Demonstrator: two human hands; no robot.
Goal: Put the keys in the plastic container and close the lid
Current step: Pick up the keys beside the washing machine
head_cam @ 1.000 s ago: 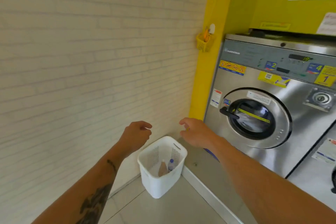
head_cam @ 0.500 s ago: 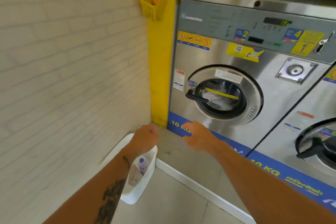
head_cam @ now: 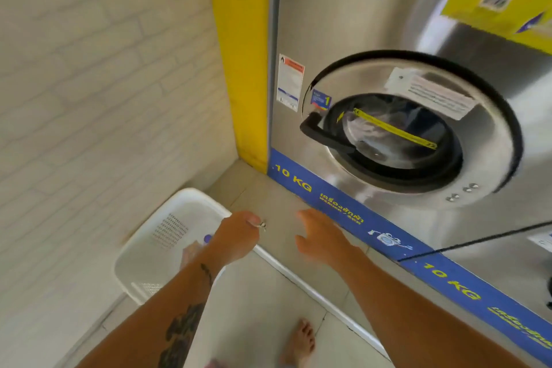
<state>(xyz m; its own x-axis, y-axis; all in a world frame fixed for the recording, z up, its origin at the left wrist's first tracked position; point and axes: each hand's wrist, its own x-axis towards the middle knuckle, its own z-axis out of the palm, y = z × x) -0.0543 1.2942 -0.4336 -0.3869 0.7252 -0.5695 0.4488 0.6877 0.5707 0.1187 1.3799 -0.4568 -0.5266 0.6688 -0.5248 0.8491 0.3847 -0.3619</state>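
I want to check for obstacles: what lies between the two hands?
In the head view, only bare grey ledge shows between the left hand, pinching a small metal object, and the open right hand.

We see the keys [head_cam: 263,224] as a small glint of silver metal poking out just past our pinching left fingertips, blurred, shape unclear. The white plastic container [head_cam: 167,218] sits open just beside and below that grip, lid not visible.

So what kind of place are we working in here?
Most likely a self-service laundromat. A steel front-loading washing machine with laundry behind its door stands on a raised ledge, a blue 10 KG strip runs along its base and onto a second machine, and a white plastic basket sits in the corner.
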